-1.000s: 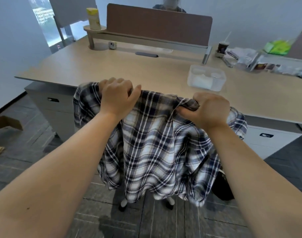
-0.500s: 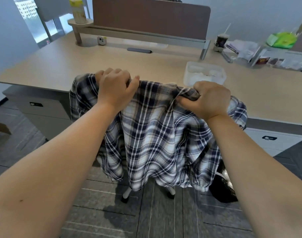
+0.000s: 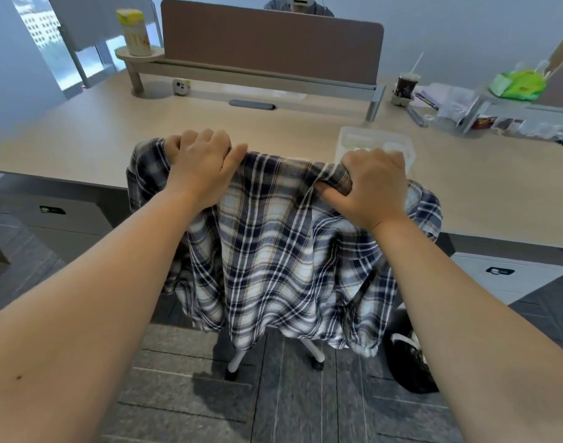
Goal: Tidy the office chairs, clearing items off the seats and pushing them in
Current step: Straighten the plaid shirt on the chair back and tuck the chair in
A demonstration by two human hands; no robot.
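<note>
Gripping the top of the chair back through a draped plaid shirt, both hands were set to push the office chair toward the desk. The left hand lay over the upper edge left of centre, its fingers curled down the far side and the thumb stretched rightward along the cloth. The right hand sat right of centre, fingers curled tight with a bunch of the fabric pinched between them and the thumb. The chair stood at the near edge of the desk, its back just beside that edge; only the white base legs and castors showed beneath the shirt hem, and the seat was hidden, so whether it had been cleared could not be told. A clear plastic container sat on the desk just beyond the right hand, near the edge. Risks noted: the shirt, held only by its drape and the grip, could slide off the back under a push; the chair back or knuckles could strike the desk edge. A dark bag on the floor at the right, near the base, could foul a castor.
</note>
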